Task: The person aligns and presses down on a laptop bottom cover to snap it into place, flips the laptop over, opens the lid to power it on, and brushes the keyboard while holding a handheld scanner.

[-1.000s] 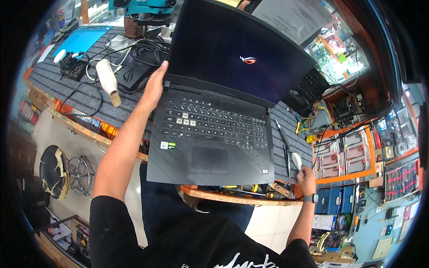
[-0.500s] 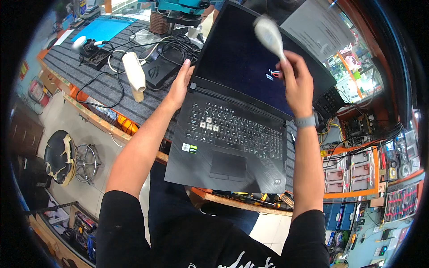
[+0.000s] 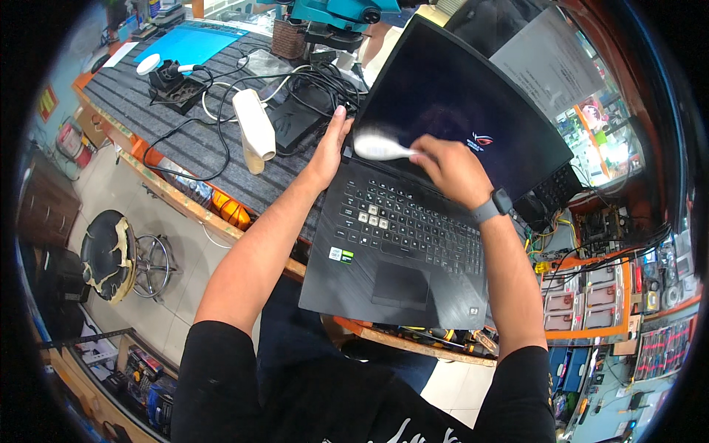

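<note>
A black laptop lies open before me, its dark screen lit with a small logo. My right hand is closed round the thin handle of a white brush. The brush's wide head is smeared by motion and lies over the screen's lower left corner, near the hinge; whether it touches is unclear. My left hand stands beside the screen's left edge with its thumb stretched up. Some of its fingers are partly hidden behind the lid.
Left of the laptop stand a cream hair dryer, a black power adapter, tangled cables and a soldering iron holder. A blue mat lies farther back. A worn round stool stands on the floor at left.
My right hand has swept the brush down and left, from before the upper screen to its lower left corner. My left hand keeps its place by the lid. The whole view has shifted slightly.
</note>
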`<state>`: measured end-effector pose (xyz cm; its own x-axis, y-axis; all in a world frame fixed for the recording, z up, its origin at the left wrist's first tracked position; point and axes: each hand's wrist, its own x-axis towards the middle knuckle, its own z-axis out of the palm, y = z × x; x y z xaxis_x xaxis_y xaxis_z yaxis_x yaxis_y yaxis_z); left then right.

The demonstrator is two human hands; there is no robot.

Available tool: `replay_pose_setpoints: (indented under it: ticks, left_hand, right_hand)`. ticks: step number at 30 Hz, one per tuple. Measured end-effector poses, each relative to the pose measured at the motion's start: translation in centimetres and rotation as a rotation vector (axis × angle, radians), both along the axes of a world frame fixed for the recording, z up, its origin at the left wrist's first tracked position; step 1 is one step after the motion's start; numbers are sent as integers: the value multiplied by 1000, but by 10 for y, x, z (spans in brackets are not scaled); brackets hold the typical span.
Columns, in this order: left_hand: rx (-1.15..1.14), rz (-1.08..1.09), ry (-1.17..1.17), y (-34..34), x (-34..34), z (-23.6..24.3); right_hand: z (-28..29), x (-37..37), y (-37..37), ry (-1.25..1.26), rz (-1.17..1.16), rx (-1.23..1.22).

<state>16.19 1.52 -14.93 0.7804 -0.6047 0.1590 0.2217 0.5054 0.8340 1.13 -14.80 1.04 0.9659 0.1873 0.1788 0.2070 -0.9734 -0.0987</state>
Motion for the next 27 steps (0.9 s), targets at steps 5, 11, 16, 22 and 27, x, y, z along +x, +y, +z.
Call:
replay_pose_setpoints:
  ticks: [5, 11, 16, 22, 27]
  left_hand:
    - [4, -78, -20, 19, -13, 28]
    - [79, 45, 13, 5, -15, 21]
    - [74, 50, -13, 8, 2, 3]
    - [67, -20, -35, 12, -13, 21]
    - [75, -26, -99, 18, -19, 33]
  right_hand:
    - [43, -3, -10, -488, -385, 509]
    - [4, -43, -45, -138, -61, -95]
    - [34, -32, -46, -433, -390, 459]
    - [9, -56, -68, -266, -180, 68]
    - [22, -60, -74, -392, -416, 320]
